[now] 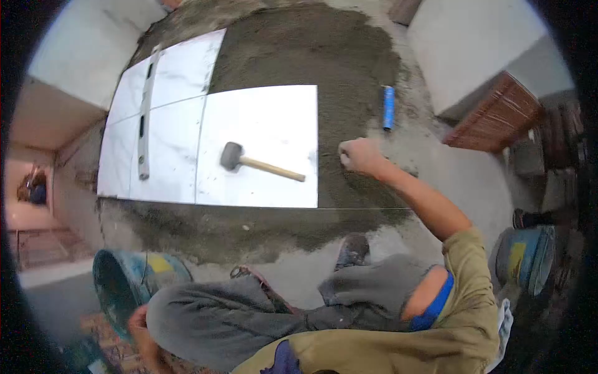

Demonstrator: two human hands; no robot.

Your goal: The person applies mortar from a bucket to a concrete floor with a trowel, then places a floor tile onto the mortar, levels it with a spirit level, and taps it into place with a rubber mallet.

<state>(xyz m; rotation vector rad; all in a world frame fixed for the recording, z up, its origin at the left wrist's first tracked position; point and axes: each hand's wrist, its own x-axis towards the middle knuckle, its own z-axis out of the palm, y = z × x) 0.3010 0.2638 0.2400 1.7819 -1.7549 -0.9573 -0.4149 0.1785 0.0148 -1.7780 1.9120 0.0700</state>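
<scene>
My right hand (361, 154) is closed above the grey mortar bed (299, 47), just right of the white tiles; what its fingers hold, if anything, is hidden. My left hand (138, 319) is low at the left, between my knee and a bucket (115, 280), its fingers blurred and partly hidden. A rubber mallet (271, 168) with a wooden handle lies on the nearest white tile (261, 118). Across the tiles farther left rests a long level (146, 118). A blue cylinder (389, 107) stands or lies on the mortar's right edge; which, I cannot tell.
A string (367, 208) runs along the tiles' near edge. Wrapped reddish-brown boxes (495, 115) lean by the right wall. Another bucket (526, 258) is at the right, near a person's foot (523, 218). Through an opening at the far left, a person (37, 188) shows.
</scene>
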